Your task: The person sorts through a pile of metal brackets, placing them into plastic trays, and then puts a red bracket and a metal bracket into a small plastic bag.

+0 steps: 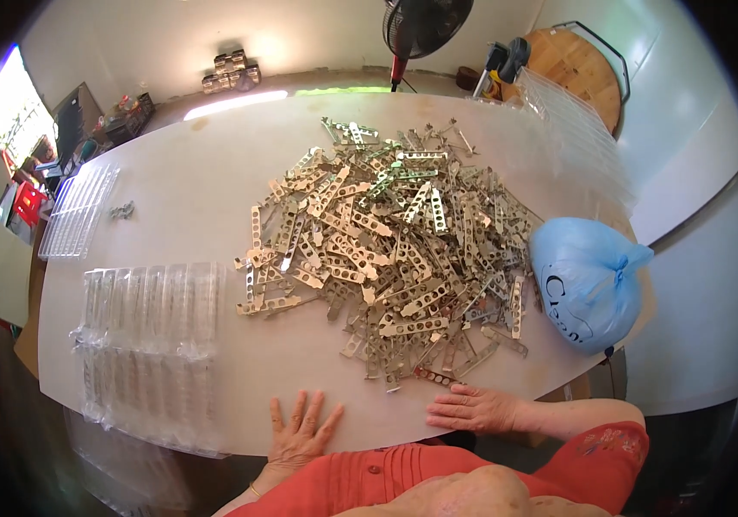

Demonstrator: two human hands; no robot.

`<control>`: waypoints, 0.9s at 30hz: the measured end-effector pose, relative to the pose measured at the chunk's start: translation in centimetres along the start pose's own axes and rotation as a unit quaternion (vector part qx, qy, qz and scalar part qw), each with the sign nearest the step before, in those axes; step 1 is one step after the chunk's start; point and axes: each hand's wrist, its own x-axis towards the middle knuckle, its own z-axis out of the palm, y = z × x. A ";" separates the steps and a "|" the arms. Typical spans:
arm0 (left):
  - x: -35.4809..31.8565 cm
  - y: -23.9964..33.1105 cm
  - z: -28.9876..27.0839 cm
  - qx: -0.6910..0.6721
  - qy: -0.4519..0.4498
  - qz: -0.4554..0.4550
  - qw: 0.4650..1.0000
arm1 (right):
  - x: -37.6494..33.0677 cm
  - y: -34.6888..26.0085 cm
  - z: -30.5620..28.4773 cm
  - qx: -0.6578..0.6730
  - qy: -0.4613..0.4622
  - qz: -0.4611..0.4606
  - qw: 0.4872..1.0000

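A large heap of metal brackets (386, 250), narrow strips with rows of round holes, covers the middle of the white table (239, 405). Flat on the table's near edge lies my left hand (302, 431), fingers spread and holding nothing. My right hand (475, 409) rests palm down farther right, its fingers stretched out to the left. Just beyond its fingertips sits a reddish-looking bracket (436, 376) at the heap's near edge. Neither hand grips a bracket.
Clear plastic trays (149, 345) are stacked at the left, with another ridged tray (80, 211) behind. A tied blue plastic bag (588, 284) stands right of the heap. More clear trays (576, 129) sit at the far right. A fan (425, 26) stands behind the table.
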 end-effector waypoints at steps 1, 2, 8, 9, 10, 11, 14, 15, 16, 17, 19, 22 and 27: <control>-0.1 -0.4 0.5 0.054 0.005 0.017 0.998 | 0.1 -0.1 -0.2 0.006 -0.002 0.005 1.000; -0.2 -0.5 0.9 0.108 0.009 0.033 0.994 | 0.2 -0.2 -0.4 0.012 -0.003 0.008 1.000; 0.5 0.9 -1.7 0.066 -0.011 0.028 0.997 | -0.1 -0.4 0.1 0.035 0.024 0.024 0.999; 0.4 1.0 -1.7 0.072 -0.007 0.026 0.997 | -0.1 -0.3 0.3 0.044 0.036 0.029 0.998; 0.4 1.0 -1.5 0.072 0.001 0.028 0.997 | -0.1 -0.3 0.2 0.039 0.040 0.026 0.998; 0.5 1.0 -1.3 0.071 0.009 0.031 0.997 | -0.2 -0.3 0.0 0.030 0.039 0.023 0.999; 0.1 0.9 -0.9 0.098 0.020 0.040 0.994 | 0.0 -0.5 -0.1 0.011 0.039 0.020 0.999; 0.1 1.0 -0.8 0.100 0.025 0.040 0.994 | -0.2 -0.6 -0.2 0.009 0.032 0.021 0.999; 0.0 1.1 -0.8 0.104 0.025 0.039 0.994 | -0.2 -0.7 -0.2 0.004 0.032 0.020 0.999; -0.2 1.1 -0.8 0.107 0.025 0.037 0.993 | -0.2 -0.8 0.0 0.004 0.039 0.020 0.999; -0.1 1.1 -0.9 0.105 0.031 0.040 0.993 | -0.3 -0.8 0.1 -0.003 0.043 0.019 0.999; -0.4 1.2 -1.1 0.095 0.043 0.044 0.994 | -0.3 -1.2 0.5 -0.007 0.051 0.025 0.998; -0.6 1.0 -0.8 0.092 0.055 0.045 0.993 | 0.0 -1.7 0.1 0.007 0.058 0.035 0.998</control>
